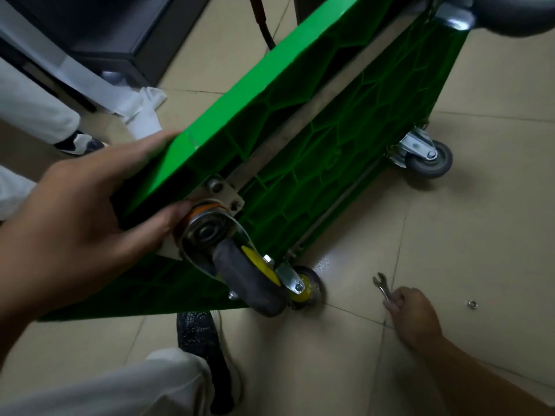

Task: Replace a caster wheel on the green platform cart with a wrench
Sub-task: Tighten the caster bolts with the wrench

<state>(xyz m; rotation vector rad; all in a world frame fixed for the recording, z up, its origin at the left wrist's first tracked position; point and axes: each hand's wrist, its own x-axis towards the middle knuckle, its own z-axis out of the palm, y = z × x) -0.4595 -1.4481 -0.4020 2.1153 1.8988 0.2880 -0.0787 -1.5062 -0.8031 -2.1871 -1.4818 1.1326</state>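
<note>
The green platform cart (315, 121) stands tipped on its side, its ribbed underside facing me. My left hand (90, 211) grips its near corner, fingers over the top edge and thumb against the mounting plate of a caster wheel (249, 280) with a grey tyre and yellow hub. A second yellow-hubbed caster (306, 288) touches the floor just behind it. Low on the floor to the right, my right hand (411, 316) holds the shaft of a small open-ended wrench (381, 285), whose jaw points up and left.
A loose nut (472, 304) lies on the tiles right of my right hand. Two grey casters (429, 157) (510, 13) sit at the cart's far end. My shoe (201, 349) and knee are below the cart; another person's leg and shoe (79, 144) stand at left by dark furniture.
</note>
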